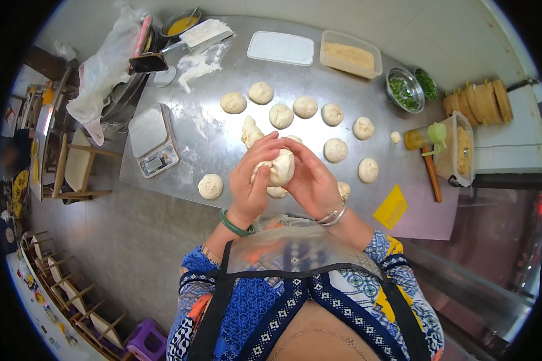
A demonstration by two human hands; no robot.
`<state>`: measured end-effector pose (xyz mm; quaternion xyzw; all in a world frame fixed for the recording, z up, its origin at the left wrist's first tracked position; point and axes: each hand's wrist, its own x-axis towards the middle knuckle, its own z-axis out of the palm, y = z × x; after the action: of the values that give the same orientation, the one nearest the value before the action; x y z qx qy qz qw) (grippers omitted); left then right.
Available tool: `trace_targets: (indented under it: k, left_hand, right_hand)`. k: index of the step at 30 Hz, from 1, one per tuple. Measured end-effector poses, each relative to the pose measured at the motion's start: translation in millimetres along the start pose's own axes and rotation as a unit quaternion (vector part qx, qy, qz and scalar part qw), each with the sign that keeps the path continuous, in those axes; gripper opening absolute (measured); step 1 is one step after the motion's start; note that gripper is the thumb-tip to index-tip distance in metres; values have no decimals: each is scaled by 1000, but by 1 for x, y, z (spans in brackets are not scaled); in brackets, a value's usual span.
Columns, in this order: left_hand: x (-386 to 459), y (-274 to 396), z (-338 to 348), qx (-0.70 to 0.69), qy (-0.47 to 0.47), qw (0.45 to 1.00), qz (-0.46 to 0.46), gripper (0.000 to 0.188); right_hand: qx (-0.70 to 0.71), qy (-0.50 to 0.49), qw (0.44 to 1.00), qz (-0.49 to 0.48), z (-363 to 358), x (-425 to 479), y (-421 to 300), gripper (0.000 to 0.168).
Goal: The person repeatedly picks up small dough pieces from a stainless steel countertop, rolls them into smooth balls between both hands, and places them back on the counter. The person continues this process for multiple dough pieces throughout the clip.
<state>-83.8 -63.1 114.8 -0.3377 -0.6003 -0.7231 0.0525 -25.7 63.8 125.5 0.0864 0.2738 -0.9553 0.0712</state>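
Between my two hands I hold a ball of dough (281, 168) above the steel table (189, 135). My left hand (250, 173) wraps its left side, the thumb pressed against its folded surface. From the other side, my right hand (314, 173) cups it with the fingers curved over the top. Just beyond my fingertips lies an irregular, pointed piece of dough (251, 130). Several round dough balls, such as one (281, 116) straight ahead and one (210, 186) at the left, rest on the table. Other dough pieces are partly hidden beneath my hands.
A digital scale (151, 140) stands at left, near a flour-filled metal scoop (207, 35). At the back are a white lid (280, 48) and a tub of crumbs (350, 55). Rightward sit a bowl of chopped greens (405, 90), an oil bottle (424, 136), a rolling pin (432, 176) and a yellow scraper (391, 207).
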Motion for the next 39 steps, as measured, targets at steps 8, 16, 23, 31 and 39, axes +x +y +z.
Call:
trace_targets:
  k: [8,16,23,31,39]
  left_hand:
    - [-4,-15,1,113,-79,989,-47,49]
    - [-17,-11,-2,117,-61,990,-41,89]
    - [-13,-13,4,382,-76,912,128,65]
    - [-4,0,-5,198,-84,972,93,46]
    - [-7,-11,-2,169,-43,974,146,43]
  right_hand:
    - [-66,84,994,-31,2,-2,16,35]
    - [-39,47,997,-36,9,-1,-2,32]
    - [-223,81,967,-91,7,-1,16,34]
    - [-23,70,997,-31,30,-10,-10,27]
    - [-29,54,997,-48,15,-13,8,27]
